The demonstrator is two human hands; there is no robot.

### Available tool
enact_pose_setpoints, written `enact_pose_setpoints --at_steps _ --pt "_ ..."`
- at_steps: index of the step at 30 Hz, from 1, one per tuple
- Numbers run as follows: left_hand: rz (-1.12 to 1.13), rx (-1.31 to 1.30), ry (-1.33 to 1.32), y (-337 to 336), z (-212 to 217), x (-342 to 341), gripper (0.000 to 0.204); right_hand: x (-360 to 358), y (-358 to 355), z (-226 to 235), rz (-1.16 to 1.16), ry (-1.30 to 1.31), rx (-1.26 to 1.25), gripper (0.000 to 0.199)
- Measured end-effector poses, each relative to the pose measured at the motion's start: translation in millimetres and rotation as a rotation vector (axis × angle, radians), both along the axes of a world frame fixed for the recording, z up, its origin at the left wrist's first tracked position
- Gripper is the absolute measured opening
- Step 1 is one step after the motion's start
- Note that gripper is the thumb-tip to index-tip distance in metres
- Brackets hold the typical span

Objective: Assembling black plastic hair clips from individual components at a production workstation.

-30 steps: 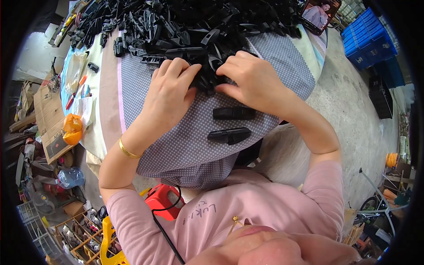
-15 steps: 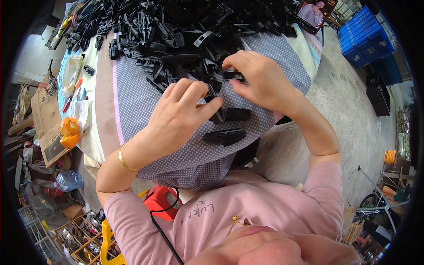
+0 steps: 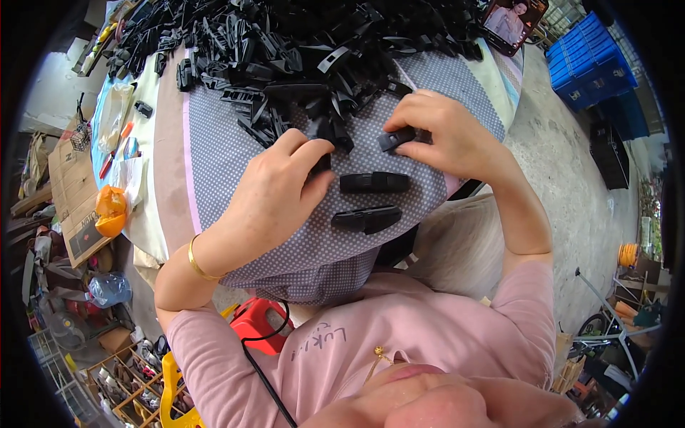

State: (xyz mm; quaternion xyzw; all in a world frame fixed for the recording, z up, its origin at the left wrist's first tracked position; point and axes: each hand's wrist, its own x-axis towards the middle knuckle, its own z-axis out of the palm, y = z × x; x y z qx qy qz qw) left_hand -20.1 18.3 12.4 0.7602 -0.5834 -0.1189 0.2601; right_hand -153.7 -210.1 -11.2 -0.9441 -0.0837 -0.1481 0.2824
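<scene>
My right hand [image 3: 451, 137] pinches a small black plastic part [image 3: 394, 140] between thumb and fingers, just above the dotted cloth [image 3: 235, 189]. To its left, my left hand [image 3: 275, 187] is closed with thumb and fingertips around another dark plastic part [image 3: 322, 165], mostly hidden by the fingers. Nearer to me, two longer black plastic pieces [image 3: 374, 182] lie one in front of the other on the cloth. Just beyond my left fingertips, loose black pieces [image 3: 332, 132] spill from a big heap of black plastic parts [image 3: 285, 53].
At the far right edge of the table stands a phone [image 3: 515, 25] with its screen lit. Peeled orange fruit [image 3: 110, 212] and a red-capped pen [image 3: 106, 167] lie on the left side. Blue crates [image 3: 591, 60] stand on the floor to the right. A red plastic object [image 3: 260, 324] is by my lap.
My right hand has drawn slightly nearer and right, with a black part now showing in its pinch. My left hand has shifted slightly nearer, its fingers closing round a part.
</scene>
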Motion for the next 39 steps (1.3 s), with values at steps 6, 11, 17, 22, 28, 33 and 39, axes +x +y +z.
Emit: enact_pose_setpoints --at_steps 6,11,17,22,28,33,39 --pt "-0.054 -0.229 -0.257 -1.1 -4.9 0.3 0.018 -10.2 4.3 8.5 -0.135 -0.019 -0.146 0.027" --pt "-0.299 -0.275 -0.203 -12.0 -13.7 4.9 0.017 -8.2 16.5 11.4 -0.049 -0.104 0.017 0.028" --pt "-0.015 -0.137 0.004 -6.9 -17.5 6.1 0.019 -9.4 24.3 7.9 -0.035 -0.056 -0.044 0.028" --pt "-0.018 -0.182 -0.035 -11.8 -20.6 3.8 0.015 -5.4 31.7 6.0 -0.032 -0.077 -0.067 0.026" --pt "-0.049 -0.236 0.003 -14.1 -25.6 0.0 0.015 5.1 27.3 -4.1 0.051 -0.093 0.053 0.025" --pt "-0.188 -0.06 0.159 -7.6 -0.3 15.3 0.02 4.6 15.0 9.4 0.2 0.214 0.124 0.025" --pt "0.107 0.039 -0.412 11.1 19.8 52.7 0.027 19.6 34.7 -2.7 -0.05 -0.152 -0.017 0.032"
